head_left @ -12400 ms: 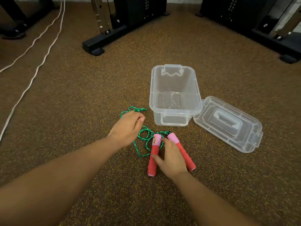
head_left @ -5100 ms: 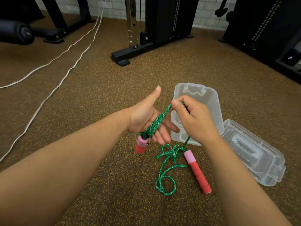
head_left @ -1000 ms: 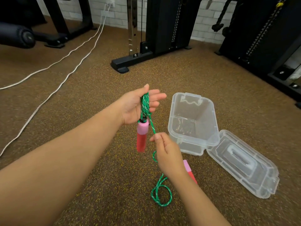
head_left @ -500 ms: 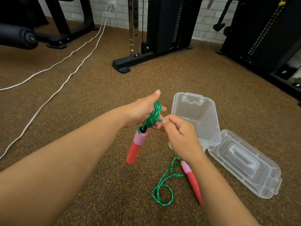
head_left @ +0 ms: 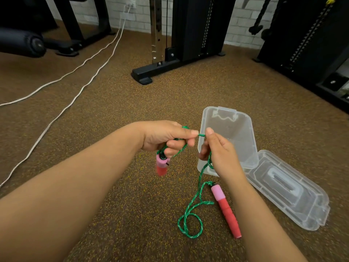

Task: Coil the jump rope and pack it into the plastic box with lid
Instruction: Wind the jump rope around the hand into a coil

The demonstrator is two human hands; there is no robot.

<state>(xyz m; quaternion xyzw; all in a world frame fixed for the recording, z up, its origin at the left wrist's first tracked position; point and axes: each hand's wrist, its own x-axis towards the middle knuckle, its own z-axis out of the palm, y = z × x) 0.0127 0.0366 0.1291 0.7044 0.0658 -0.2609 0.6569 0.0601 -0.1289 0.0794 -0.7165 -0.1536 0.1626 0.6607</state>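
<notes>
My left hand [head_left: 166, 137] now grips more rope [head_left: 190, 208] loops; my right hand [head_left: 217, 150] pinches rope. Less left before the box [head_left: 243, 148].

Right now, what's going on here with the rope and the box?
A person is winding the green jump rope around the left hand, which also holds one handle. The right hand pinches the rope and feeds it across. The other handle and a loose loop lie on the floor. The plastic box sits open and empty, with the lid beside it.
</notes>
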